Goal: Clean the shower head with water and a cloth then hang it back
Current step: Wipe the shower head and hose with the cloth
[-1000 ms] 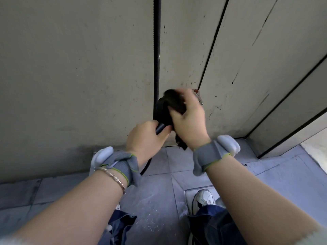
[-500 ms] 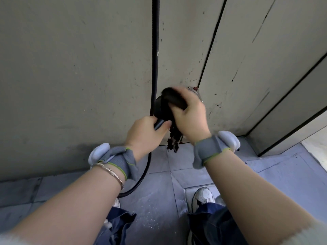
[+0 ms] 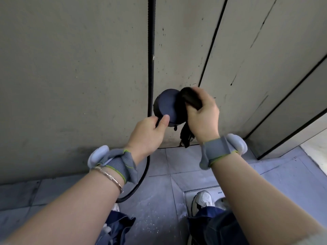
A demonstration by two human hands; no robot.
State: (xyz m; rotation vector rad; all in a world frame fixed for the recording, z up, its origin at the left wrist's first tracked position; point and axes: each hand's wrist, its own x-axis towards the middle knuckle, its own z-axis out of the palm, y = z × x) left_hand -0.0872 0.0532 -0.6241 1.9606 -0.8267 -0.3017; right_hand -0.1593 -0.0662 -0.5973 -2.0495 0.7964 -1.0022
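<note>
Wiping stage. The left hand [image 3: 148,133], its grip closed round the handle, holds the round dark plastic shower head [image 3: 166,105] close before the grey panelled wall [image 3: 70,68], above the blue-grey tiled floor [image 3: 159,200]. The right hand [image 3: 203,117], its grip clenched on a bunched dark cloth [image 3: 191,98], presses it to the head's right rim. No running water shows. Wiping appears under way; rehanging remains, and no holder is in view. The black ribbed hose [image 3: 151,50] hangs just left of the head; open room lies rightward and toward the person.
</note>
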